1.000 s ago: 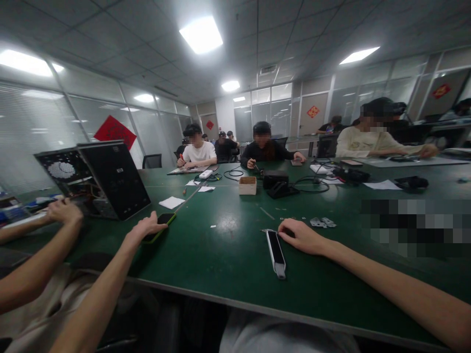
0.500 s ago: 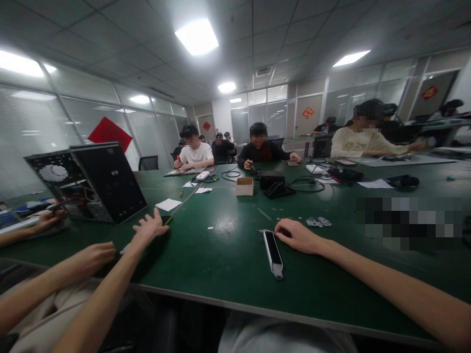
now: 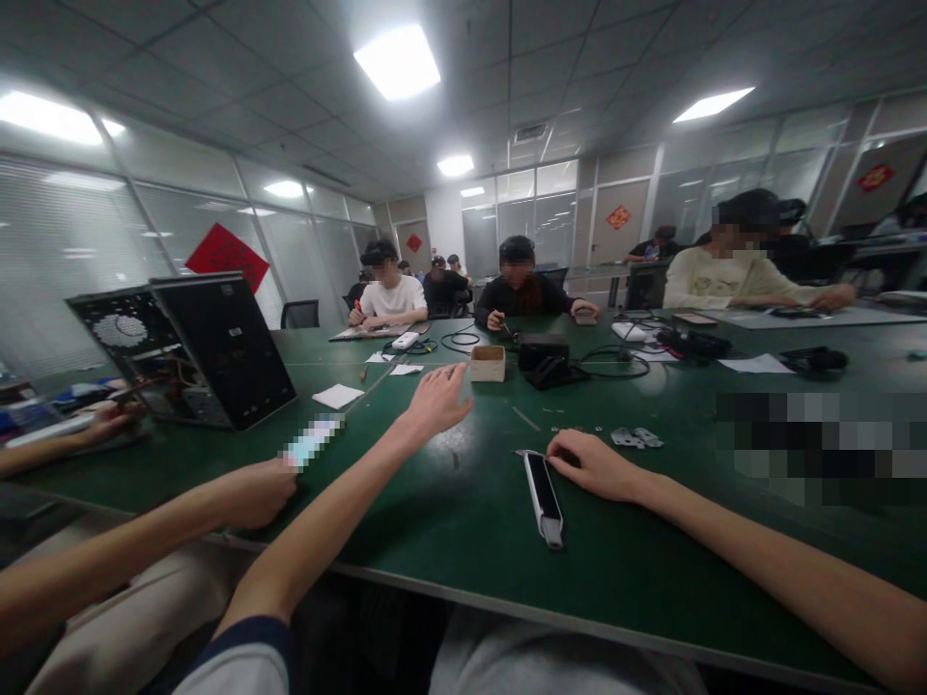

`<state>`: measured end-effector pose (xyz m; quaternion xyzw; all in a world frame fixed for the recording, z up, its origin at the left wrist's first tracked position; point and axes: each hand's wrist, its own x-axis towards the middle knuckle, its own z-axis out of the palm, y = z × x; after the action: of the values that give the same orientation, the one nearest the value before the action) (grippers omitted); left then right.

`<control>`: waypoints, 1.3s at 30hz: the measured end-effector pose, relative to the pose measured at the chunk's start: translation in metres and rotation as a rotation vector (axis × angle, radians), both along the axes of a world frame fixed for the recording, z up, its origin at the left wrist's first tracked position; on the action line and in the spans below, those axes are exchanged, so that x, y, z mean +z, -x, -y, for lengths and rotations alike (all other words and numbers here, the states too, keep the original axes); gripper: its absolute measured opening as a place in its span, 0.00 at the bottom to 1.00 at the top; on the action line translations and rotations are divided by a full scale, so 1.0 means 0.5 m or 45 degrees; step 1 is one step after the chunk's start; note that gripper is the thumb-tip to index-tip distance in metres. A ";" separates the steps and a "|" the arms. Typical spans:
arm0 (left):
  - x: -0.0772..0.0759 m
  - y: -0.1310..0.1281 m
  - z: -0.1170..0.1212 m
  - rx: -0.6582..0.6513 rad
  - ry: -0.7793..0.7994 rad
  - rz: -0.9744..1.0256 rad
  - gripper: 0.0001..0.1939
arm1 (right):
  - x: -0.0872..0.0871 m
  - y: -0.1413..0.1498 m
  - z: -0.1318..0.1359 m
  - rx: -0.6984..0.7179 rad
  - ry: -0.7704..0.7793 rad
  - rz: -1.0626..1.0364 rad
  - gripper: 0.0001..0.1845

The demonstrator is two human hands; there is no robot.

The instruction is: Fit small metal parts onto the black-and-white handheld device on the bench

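Observation:
My left hand (image 3: 436, 400) hangs above the green table (image 3: 463, 541), fingers stretched out and apart, holding nothing. It points toward a small cardboard box (image 3: 488, 364). My right hand (image 3: 595, 465) rests palm down on the table with its fingers curled. The fingertips press on the far end of a long black strip device with a white frame (image 3: 544, 487). Small metal brackets (image 3: 635, 438) lie just beyond that hand.
A neighbour's hand (image 3: 253, 492) on my left holds a phone (image 3: 310, 442). An opened computer case (image 3: 195, 352) stands at the left. White paper (image 3: 337, 397), a black device with cables (image 3: 554, 365) and several seated people fill the far side.
My left hand left the phone at the left and swung up and right over the table's middle. The neighbour's hand came in and picked up the phone. My right hand stayed put.

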<state>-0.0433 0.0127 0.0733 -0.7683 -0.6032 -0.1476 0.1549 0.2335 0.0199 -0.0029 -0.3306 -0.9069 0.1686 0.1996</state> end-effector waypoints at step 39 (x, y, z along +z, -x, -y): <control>-0.098 0.169 -0.037 0.199 0.097 0.178 0.23 | -0.001 -0.001 -0.001 -0.019 0.062 0.058 0.15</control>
<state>-0.1280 0.0311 0.0244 -0.7120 -0.6759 -0.1653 0.0944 0.2340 0.0204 -0.0032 -0.3457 -0.9045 0.1814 0.1718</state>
